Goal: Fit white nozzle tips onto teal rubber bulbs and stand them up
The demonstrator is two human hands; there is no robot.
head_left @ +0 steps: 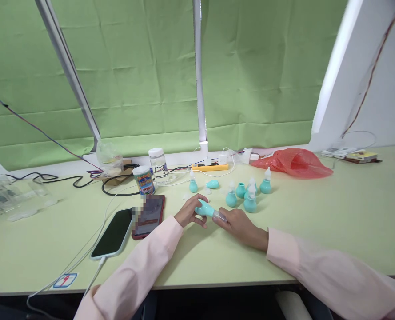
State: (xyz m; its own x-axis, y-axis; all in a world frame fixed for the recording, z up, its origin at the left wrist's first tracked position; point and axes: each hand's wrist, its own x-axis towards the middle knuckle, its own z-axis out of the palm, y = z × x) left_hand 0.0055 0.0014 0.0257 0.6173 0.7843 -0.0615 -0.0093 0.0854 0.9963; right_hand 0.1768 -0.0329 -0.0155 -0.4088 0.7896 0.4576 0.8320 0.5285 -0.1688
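Note:
My left hand (191, 212) is closed round the teal bulb of a small teal squeeze bulb with a clear tip (208, 210), held just above the pale green table (333, 222). My right hand (237, 224) pinches the clear tip end of the same bulb. Both arms wear pale pink sleeves. Behind my hands stand several more teal bulbs (250, 195), some with white caps. One lone teal bulb (193, 183) stands further left, and another teal bulb (212, 184) lies on its side.
Two phones lie at the left: a black phone (114, 233) on a white cable and a red-cased phone (149, 216). A printed can (144, 179), a clear jar (158, 165), a power strip (209, 167) and a red plastic bag (292, 162) sit along the back edge.

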